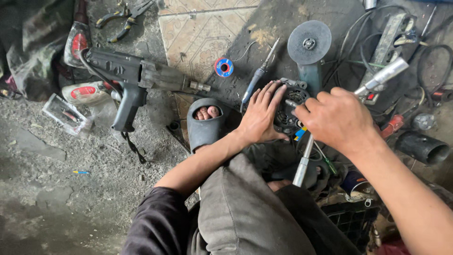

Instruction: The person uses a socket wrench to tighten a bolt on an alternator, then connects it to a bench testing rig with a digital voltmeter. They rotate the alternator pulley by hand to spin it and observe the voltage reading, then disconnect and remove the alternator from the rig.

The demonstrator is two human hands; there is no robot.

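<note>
Fingers of left hand (261,116) spread flat on black motor housing (288,113); right hand (336,119) fingers clamped on small tool, mostly hidden.

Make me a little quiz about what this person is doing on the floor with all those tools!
1. True or false: the left hand lies flat on the round metal motor part.
2. Which tool lies on the floor left of the grey sandal?
A) power drill
B) saw
C) paintbrush
3. Fill in: the right hand grips a metal ____ with a long handle.

Key
1. True; the fingers are spread over it.
2. A; the dark drill lies there with its cord.
3. Wrench; its head is hidden by the hand, so the exact kind cannot be told.
</note>
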